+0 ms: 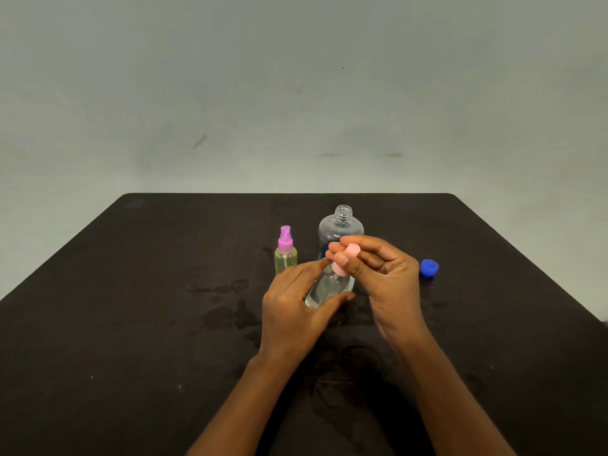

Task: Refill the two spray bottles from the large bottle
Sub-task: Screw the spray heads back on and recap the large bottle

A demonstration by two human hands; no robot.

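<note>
Left hand (296,311) is wrapped around the small clear plastic spray bottle (324,289), fingers and thumb curled round the body. The bottle is tilted, top pointing away and to the right, held at table centre; whether its base touches the surface, can't tell. There is clear liquid inside. Right hand (381,278) pinches the pale pink plastic spray top (351,251) between thumb and fingertips, with the other fingers loosely curled behind. The top sits in line with the bottle's neck; can't tell whether it is fully seated or partly off. The small yellow-tinted spray bottle with a purple spray head (285,255) stands upright just left of the left hand's fingertips, head on, liquid nearly to the shoulder. The large clear plastic bottle (342,223) stands upright right behind both hands, threaded neck uncapped, lower body hidden by the right hand's fingers. The round blue plastic screw cap (428,268) lies on the dark brown table (131,291), right of the right hand and apart from it. Wet patches (227,311) on the surface left of and below the hands. Plain grey wall (296,93) behind.
</note>
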